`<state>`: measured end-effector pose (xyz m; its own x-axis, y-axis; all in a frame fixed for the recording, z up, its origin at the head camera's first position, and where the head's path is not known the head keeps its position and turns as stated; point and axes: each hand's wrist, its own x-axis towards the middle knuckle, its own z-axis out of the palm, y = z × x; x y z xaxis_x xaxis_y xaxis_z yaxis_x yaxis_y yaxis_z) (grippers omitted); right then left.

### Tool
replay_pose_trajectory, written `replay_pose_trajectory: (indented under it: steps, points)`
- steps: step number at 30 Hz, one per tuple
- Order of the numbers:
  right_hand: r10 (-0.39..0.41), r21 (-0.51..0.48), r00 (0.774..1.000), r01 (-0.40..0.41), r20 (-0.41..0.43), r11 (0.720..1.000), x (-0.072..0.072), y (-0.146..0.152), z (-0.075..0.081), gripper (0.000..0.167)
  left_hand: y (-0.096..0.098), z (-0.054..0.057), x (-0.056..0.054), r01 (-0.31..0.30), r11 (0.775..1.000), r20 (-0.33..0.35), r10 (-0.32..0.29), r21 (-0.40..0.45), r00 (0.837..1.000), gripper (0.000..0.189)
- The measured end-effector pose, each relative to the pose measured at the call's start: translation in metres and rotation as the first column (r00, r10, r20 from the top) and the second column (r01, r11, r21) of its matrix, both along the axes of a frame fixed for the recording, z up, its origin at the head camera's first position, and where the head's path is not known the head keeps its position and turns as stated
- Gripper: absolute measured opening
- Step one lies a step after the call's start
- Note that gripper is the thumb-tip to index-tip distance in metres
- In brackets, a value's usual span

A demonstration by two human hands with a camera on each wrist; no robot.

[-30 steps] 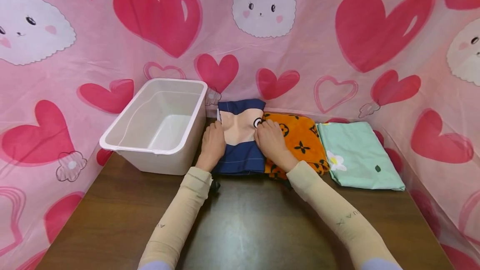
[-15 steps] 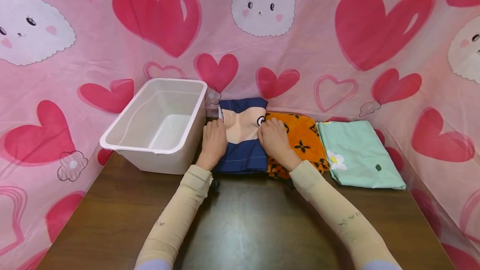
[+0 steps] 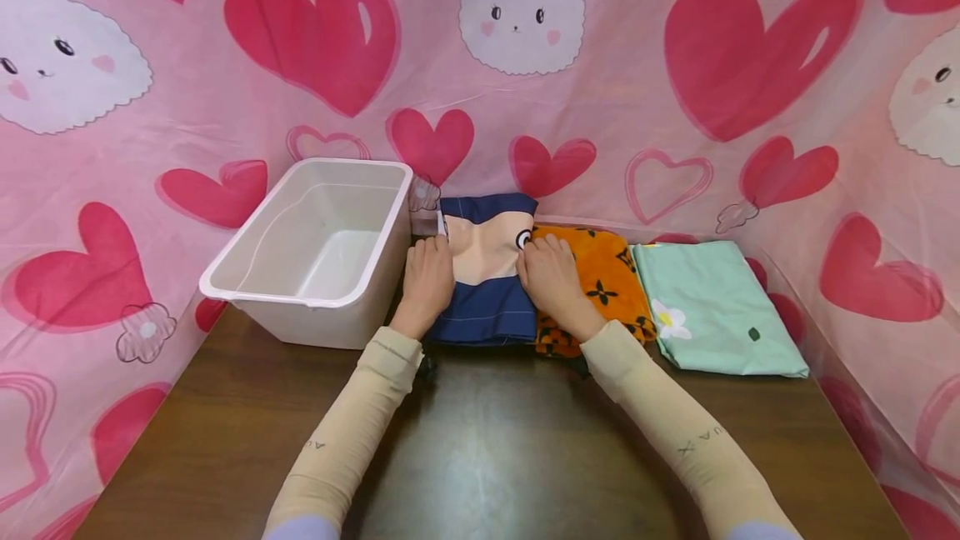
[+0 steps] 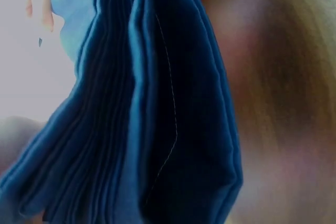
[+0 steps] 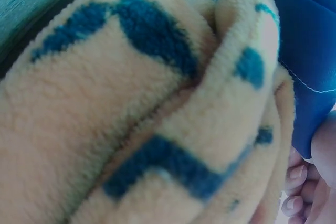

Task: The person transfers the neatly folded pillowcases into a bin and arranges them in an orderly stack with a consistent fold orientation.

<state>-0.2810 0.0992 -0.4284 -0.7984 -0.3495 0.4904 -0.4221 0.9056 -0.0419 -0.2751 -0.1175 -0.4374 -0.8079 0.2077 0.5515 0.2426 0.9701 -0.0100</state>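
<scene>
A folded navy cloth with a beige middle band (image 3: 487, 307) lies between both hands, beside the white tub. My left hand (image 3: 429, 275) grips its left edge with curled fingers, close to the tub's wall. On the opposite edge, my right hand (image 3: 551, 273) grips the cloth beside a printed black-and-white circle. In the left wrist view the stacked navy folds (image 4: 113, 108) fill the middle. The right wrist view has curled fingertips (image 5: 296, 174) below the navy cloth (image 5: 315, 51), partly behind the fuzzy blanket. Both thumbs are hidden in the head view.
The white plastic tub (image 3: 300, 298) stands at the left. Right of the navy cloth lies a folded orange fleece blanket with dark motifs (image 3: 615, 273), then a folded mint-green cloth with a flower (image 3: 720, 307). A pink heart-print curtain (image 3: 630, 90) hangs behind the brown table (image 3: 480, 448).
The navy cloth has shifted slightly right and toward the curtain, and the right hand has moved right with it. The left hand keeps nearly the same place.
</scene>
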Motion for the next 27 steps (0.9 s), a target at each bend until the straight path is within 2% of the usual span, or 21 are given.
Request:
replay_pose_trajectory:
  steps: [7, 19, 27]
  points:
    - [-0.013, -0.009, 1.000, 0.013, 0.009, 1.000, 0.004, 0.002, 0.006, 0.036, 0.001, 0.007, 0.001, 0.014, 1.000, -0.029, -0.013, 0.010, 0.999, 0.015]
    - [-0.010, -0.041, 1.000, 0.009, -0.011, 0.999, 0.007, 0.006, 0.011, 0.035, 0.003, 0.019, 0.002, 0.009, 0.999, -0.008, -0.009, 0.031, 1.000, 0.013]
    - [-0.020, -0.052, 1.000, 0.020, -0.003, 0.998, 0.009, 0.009, 0.013, 0.034, 0.003, 0.023, 0.004, 0.014, 1.000, -0.004, -0.014, 0.006, 1.000, 0.014]
